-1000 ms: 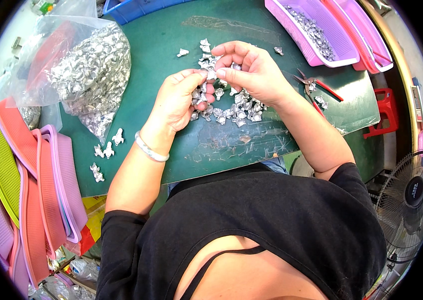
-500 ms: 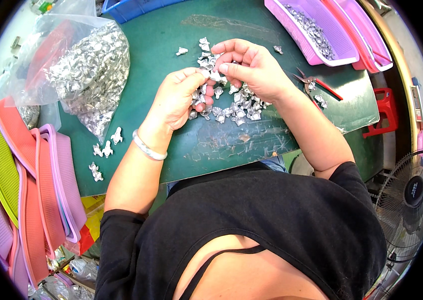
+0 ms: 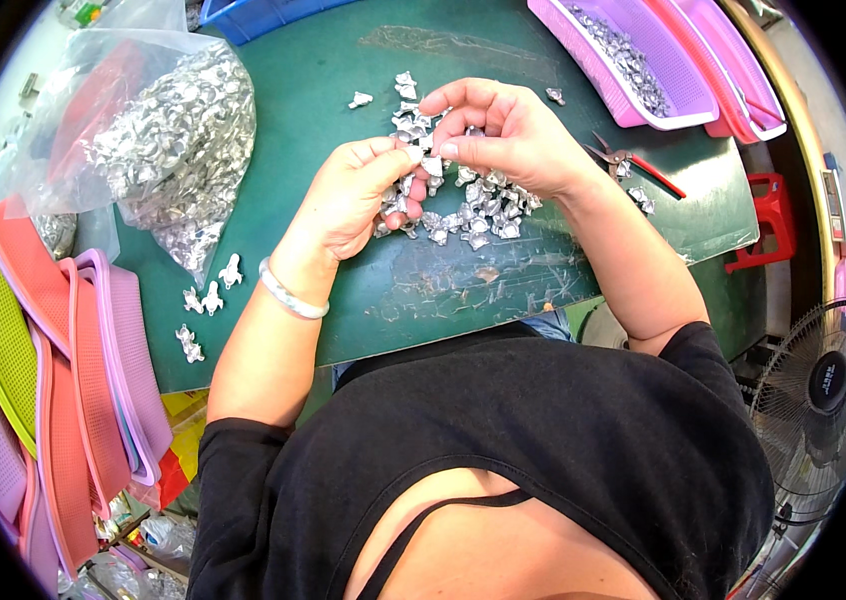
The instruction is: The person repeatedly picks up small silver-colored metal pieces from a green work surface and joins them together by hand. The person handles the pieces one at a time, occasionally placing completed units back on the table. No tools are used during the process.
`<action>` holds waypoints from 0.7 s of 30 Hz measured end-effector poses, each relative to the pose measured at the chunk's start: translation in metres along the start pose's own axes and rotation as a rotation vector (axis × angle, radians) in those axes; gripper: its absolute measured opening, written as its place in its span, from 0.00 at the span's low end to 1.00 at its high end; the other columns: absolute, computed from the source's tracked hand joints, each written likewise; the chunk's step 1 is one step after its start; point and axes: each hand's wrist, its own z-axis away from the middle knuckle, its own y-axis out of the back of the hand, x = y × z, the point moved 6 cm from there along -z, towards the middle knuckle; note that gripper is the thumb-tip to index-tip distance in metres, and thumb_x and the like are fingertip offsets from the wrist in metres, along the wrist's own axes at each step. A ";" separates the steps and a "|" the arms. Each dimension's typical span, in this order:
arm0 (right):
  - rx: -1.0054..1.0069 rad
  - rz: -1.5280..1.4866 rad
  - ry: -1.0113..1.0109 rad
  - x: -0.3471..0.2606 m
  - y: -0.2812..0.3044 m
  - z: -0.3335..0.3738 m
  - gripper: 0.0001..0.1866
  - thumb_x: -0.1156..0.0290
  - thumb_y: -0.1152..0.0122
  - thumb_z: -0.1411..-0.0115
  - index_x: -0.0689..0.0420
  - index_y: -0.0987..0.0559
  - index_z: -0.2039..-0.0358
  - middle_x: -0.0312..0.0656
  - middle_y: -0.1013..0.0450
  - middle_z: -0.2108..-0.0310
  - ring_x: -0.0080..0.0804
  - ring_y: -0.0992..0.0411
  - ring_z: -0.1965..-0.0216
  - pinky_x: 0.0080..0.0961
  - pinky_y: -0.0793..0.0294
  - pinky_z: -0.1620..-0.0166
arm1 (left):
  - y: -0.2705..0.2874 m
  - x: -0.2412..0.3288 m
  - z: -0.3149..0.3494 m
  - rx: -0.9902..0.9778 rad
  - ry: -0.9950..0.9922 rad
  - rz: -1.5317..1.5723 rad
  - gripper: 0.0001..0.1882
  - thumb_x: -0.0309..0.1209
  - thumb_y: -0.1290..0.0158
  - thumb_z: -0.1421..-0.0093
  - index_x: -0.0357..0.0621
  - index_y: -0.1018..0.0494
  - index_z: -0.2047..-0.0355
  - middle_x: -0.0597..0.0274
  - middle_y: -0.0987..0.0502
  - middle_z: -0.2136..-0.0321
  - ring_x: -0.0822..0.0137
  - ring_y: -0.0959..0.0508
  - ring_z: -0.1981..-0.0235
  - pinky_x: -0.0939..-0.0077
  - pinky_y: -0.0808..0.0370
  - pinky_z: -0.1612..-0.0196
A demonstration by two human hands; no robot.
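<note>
Between my two hands is a small silvery metal casting (image 3: 431, 166). My left hand (image 3: 353, 195) pinches it between thumb and fingers, and a pale bangle circles that wrist. My right hand (image 3: 518, 140) is curled, its thumb and fingertips close together at the same casting; whether they grip it too is unclear. Around and beneath both hands lies a loose heap of similar castings (image 3: 483, 212), partly hidden by the fingers. A lone casting (image 3: 360, 100) rests just beyond my left hand.
The green table (image 3: 343, 330) carries a clear bag of castings (image 3: 183, 140) at left, with several castings (image 3: 213, 298) beside it. Red-handled cutters (image 3: 643, 168) lie right. A purple basket (image 3: 688, 110) holds more parts. Stacked baskets (image 3: 128, 330), a red stool (image 3: 773, 225) and a fan (image 3: 828, 385) surround the table.
My right thumb and fingertips have drawn slightly away from my left fingers, and the held casting now shows more clearly between them. The view has shifted a little.
</note>
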 end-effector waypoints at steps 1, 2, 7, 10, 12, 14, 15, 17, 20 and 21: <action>-0.004 0.036 0.010 -0.001 0.000 0.000 0.17 0.76 0.42 0.50 0.64 0.30 0.58 0.35 0.27 0.73 0.14 0.34 0.73 0.12 0.36 0.70 | 0.000 0.000 0.000 -0.005 -0.001 -0.001 0.09 0.32 0.53 0.42 0.39 0.30 0.72 0.65 0.28 0.81 0.77 0.30 0.84 0.88 0.37 0.85; -0.009 0.071 0.020 -0.002 0.000 0.000 0.17 0.76 0.42 0.49 0.64 0.30 0.58 0.35 0.27 0.74 0.15 0.33 0.72 0.13 0.35 0.69 | 0.000 -0.001 0.000 -0.003 0.002 -0.002 0.09 0.32 0.53 0.42 0.39 0.30 0.72 0.65 0.28 0.81 0.77 0.30 0.84 0.88 0.37 0.85; -0.022 0.155 0.067 -0.008 -0.002 0.002 0.16 0.76 0.43 0.49 0.64 0.30 0.58 0.36 0.26 0.73 0.17 0.32 0.69 0.16 0.33 0.63 | 0.001 -0.002 -0.001 -0.007 0.010 -0.007 0.08 0.32 0.52 0.43 0.40 0.30 0.72 0.65 0.28 0.81 0.78 0.30 0.83 0.89 0.37 0.86; -0.023 0.167 0.069 -0.008 -0.002 0.002 0.16 0.76 0.43 0.49 0.64 0.30 0.58 0.36 0.26 0.73 0.17 0.32 0.69 0.16 0.32 0.63 | 0.000 -0.002 -0.001 -0.007 0.004 -0.004 0.09 0.33 0.52 0.43 0.40 0.30 0.72 0.66 0.28 0.81 0.77 0.30 0.84 0.89 0.37 0.85; -0.025 0.160 0.047 -0.007 -0.002 0.002 0.17 0.76 0.42 0.49 0.64 0.30 0.58 0.36 0.26 0.73 0.17 0.32 0.69 0.17 0.32 0.63 | 0.001 -0.001 0.000 0.014 -0.008 -0.009 0.09 0.33 0.52 0.43 0.40 0.30 0.72 0.66 0.29 0.81 0.77 0.30 0.84 0.89 0.37 0.85; -0.032 0.143 0.008 -0.005 -0.003 0.001 0.18 0.76 0.42 0.49 0.64 0.31 0.57 0.36 0.27 0.73 0.17 0.32 0.69 0.17 0.32 0.62 | 0.001 0.000 0.001 0.047 -0.026 -0.023 0.09 0.33 0.52 0.43 0.40 0.30 0.72 0.66 0.29 0.81 0.77 0.30 0.84 0.89 0.38 0.85; -0.045 0.149 0.056 -0.006 -0.004 0.001 0.19 0.76 0.41 0.50 0.64 0.31 0.57 0.36 0.28 0.72 0.18 0.32 0.68 0.17 0.33 0.62 | 0.001 0.001 0.002 0.067 -0.038 -0.034 0.08 0.33 0.52 0.43 0.40 0.30 0.72 0.66 0.29 0.81 0.77 0.30 0.84 0.89 0.38 0.85; -0.070 0.161 0.150 -0.008 -0.007 0.002 0.20 0.77 0.40 0.51 0.63 0.32 0.56 0.35 0.29 0.71 0.18 0.32 0.68 0.17 0.33 0.62 | 0.001 0.003 0.002 0.101 -0.064 -0.059 0.08 0.33 0.51 0.43 0.40 0.30 0.72 0.66 0.29 0.82 0.77 0.30 0.84 0.88 0.38 0.85; -0.065 0.226 0.174 -0.010 -0.012 0.002 0.22 0.77 0.39 0.52 0.62 0.32 0.55 0.35 0.30 0.70 0.19 0.33 0.67 0.17 0.33 0.62 | 0.004 0.005 0.003 0.139 -0.110 -0.085 0.08 0.33 0.51 0.43 0.41 0.29 0.73 0.67 0.29 0.82 0.77 0.30 0.83 0.88 0.38 0.84; -0.045 0.265 0.188 -0.012 -0.012 0.002 0.22 0.77 0.39 0.52 0.61 0.32 0.55 0.35 0.30 0.70 0.18 0.33 0.67 0.17 0.33 0.63 | 0.003 0.005 0.003 0.141 -0.125 -0.083 0.08 0.33 0.51 0.43 0.41 0.29 0.73 0.67 0.29 0.82 0.77 0.30 0.83 0.88 0.38 0.84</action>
